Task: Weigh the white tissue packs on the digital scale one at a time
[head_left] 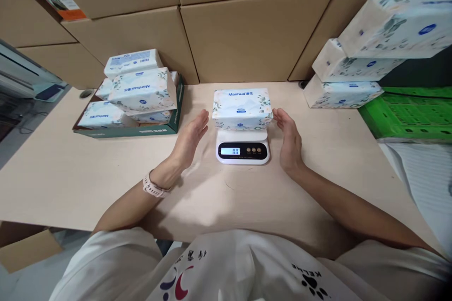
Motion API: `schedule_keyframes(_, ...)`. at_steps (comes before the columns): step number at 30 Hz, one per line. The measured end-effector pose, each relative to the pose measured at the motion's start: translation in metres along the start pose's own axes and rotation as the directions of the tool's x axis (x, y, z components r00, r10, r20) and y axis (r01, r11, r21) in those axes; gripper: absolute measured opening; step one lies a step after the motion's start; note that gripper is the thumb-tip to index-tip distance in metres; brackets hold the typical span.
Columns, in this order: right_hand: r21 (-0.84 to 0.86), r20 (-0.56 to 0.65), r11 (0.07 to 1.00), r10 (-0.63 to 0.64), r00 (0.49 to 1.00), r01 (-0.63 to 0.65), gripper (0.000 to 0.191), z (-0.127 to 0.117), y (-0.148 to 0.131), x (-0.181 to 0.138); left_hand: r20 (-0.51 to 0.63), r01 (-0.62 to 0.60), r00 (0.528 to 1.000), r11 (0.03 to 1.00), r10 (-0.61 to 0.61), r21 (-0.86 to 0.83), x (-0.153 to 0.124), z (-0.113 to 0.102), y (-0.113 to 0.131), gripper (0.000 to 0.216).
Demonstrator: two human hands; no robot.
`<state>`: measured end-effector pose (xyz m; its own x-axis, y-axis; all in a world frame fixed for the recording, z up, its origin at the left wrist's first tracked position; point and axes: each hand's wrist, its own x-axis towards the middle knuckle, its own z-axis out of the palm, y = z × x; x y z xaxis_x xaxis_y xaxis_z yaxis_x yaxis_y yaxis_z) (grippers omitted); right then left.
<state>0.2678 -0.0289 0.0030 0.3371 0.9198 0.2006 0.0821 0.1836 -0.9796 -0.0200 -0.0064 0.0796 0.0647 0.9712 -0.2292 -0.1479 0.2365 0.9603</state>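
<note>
A white floral pack of tissues [242, 109] rests on a small white kitchen scale [243, 153], whose lit display reads 0.0. Just off the pack's left side is my left hand [190, 138], fingers stretched out and palm turned inward, with nothing in it. My right hand [290, 141] is held in the same way at the pack's right side, its fingertips very close to the wrapper; whether they touch it I cannot tell. A pale wristband circles my left wrist.
At the left stands a green tray [102, 132] piled with several tissue packs [141, 89]. Three more tissue packs [353, 70] are stacked at the right, beside a green plastic crate [413, 117]. Cardboard boxes [254, 37] form a wall behind the table [226, 207]. Papers [423, 178] lie at the right edge.
</note>
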Motion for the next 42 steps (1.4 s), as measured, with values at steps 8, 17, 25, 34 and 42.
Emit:
schedule_keyframes(8, 0.041, -0.091, 0.993, 0.111, 0.99, -0.107, 0.079, -0.001, 0.016, 0.009, -0.193, -0.085, 0.978, 0.996, 0.079, -0.026, 0.001, -0.005, -0.058, 0.07)
schedule_keyframes(17, 0.0, -0.061, 0.997, 0.08, 0.995, -0.08, 0.073, -0.002, 0.017, 0.008, -0.137, -0.138, 0.98, 0.988, 0.146, 0.063, -0.004, -0.011, -0.072, 0.056)
schedule_keyframes(25, -0.04, -0.033, 0.999, 0.027, 0.999, -0.029, 0.07, -0.001, 0.014, 0.009, -0.115, -0.121, 0.985, 0.991, 0.127, 0.063, 0.0, -0.014, -0.075, 0.059)
schedule_keyframes(34, -0.033, -0.023, 0.999, 0.012, 1.0, -0.012, 0.074, -0.002, 0.019, 0.012, -0.096, -0.121, 0.987, 0.991, 0.126, 0.057, 0.002, -0.013, -0.075, 0.065)
schedule_keyframes(42, -0.007, -0.034, 1.0, 0.023, 0.999, -0.023, 0.074, -0.001, 0.014, 0.011, -0.09, -0.14, 0.985, 0.987, 0.146, 0.076, 0.001, -0.013, -0.076, 0.062)
